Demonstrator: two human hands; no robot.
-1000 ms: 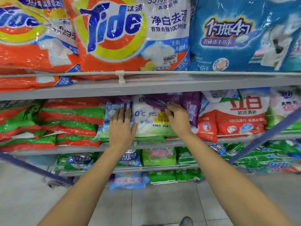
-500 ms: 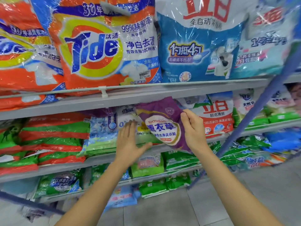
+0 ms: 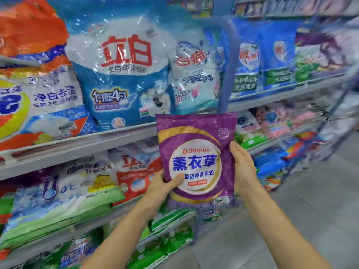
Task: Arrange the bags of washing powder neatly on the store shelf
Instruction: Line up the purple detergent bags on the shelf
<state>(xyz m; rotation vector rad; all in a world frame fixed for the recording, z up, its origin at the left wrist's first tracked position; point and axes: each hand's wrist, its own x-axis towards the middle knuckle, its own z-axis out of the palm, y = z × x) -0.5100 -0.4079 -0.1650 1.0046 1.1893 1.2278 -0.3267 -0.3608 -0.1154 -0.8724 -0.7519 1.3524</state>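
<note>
I hold a purple bag of washing powder [image 3: 196, 158] upright in front of the shelves, off the shelf and in the air. My left hand [image 3: 162, 186] grips its lower left corner, thumb laid across the front. My right hand [image 3: 242, 167] holds the bag's right edge, palm against the side and fingers behind it. Behind the bag, the middle shelf [image 3: 77, 150] carries a blue-and-green 0°C bag [image 3: 64, 195] and a red-and-white bag [image 3: 136, 175].
Big bags stand on the upper shelf: an orange Tide bag [image 3: 33, 94], a blue-and-white bag [image 3: 124, 74] and a pale one [image 3: 194, 74]. A blue upright post [image 3: 228, 74] divides the racks. More bags fill the right rack [image 3: 281, 123]. Grey floor tiles [image 3: 291, 220] lie lower right.
The purple bag has come out of the middle shelf and now stands upright between both hands. My left hand left the 0°C bag and took the purple bag's corner. The view swung right.
</note>
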